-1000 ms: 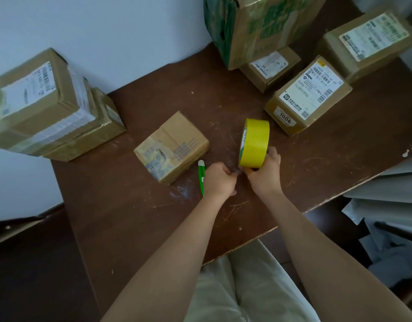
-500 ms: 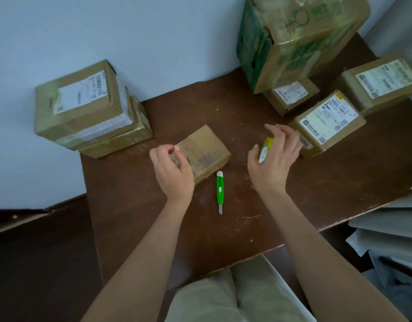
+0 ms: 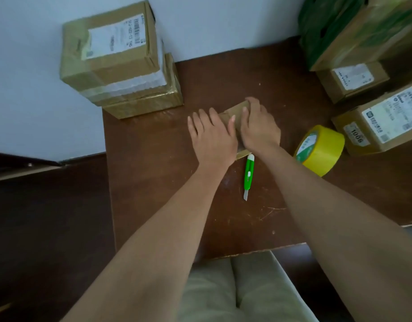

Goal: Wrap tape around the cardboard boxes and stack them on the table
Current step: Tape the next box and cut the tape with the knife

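1. Since 0.5 s earlier: moved both hands onto small box point(image 3: 235, 112), tape roll point(image 3: 320, 149) released beside it.
2. Lay near: cutter point(image 3: 248, 175), blade out; risked a nick.
3. Pressed flat, gripping nothing: left hand point(image 3: 212, 135), right hand point(image 3: 258, 129); could slide box mid-table.
4. Stood far-left: stacked boxes point(image 3: 116, 63), overhanging table point(image 3: 153, 182) edge; might topple.

Two bare hands rest on a small cardboard box point(image 3: 235, 112) at the middle of a scuffed brown table point(image 3: 153, 182); the left hand point(image 3: 212, 138) lies flat with fingers spread, the right hand point(image 3: 259, 126) covers the box's far right corner. A green utility knife point(image 3: 248, 175) lies just below the box, and a yellow tape roll point(image 3: 321, 151) stands on edge to the right. Two taped boxes point(image 3: 121, 63) sit stacked at the table's far-left corner, with more labelled boxes point(image 3: 381, 122) along the right
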